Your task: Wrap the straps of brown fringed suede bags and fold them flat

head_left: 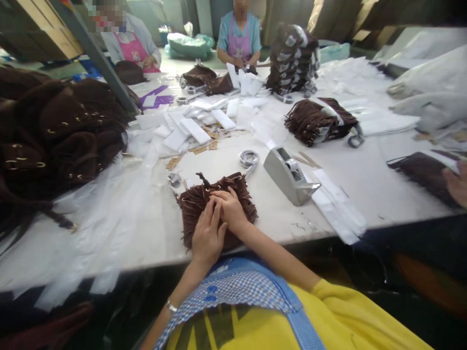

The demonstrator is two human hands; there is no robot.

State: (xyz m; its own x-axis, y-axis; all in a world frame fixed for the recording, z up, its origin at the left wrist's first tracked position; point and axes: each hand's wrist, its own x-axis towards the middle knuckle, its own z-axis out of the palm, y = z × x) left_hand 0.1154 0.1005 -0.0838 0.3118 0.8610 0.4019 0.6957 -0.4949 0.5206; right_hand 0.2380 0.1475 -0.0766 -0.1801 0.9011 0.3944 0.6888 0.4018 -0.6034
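Note:
A dark brown fringed bag [193, 214] with small metal eyelets lies flat near the table's front edge. My left hand [208, 233] rests on its middle, fingers stretched out. Next to it, my right hand [230, 210] lies on the bag too, its fingers extended and meeting the left fingertips. Both palms press on the fringe; neither hand grips anything that I can see. A wrapped coil [248, 159] touches the table behind the bag's right corner, and a smaller wrapped piece [175, 180] sits by its left corner.
A grey tape dispenser [290, 175] stands right of the bag, beside white strips [337, 204]. Brown bags [62, 131] are heaped at left. White packets [197, 129] lie behind. A wrapped fringed bag [321, 119] and a co-worker's hand [458, 182] are at right.

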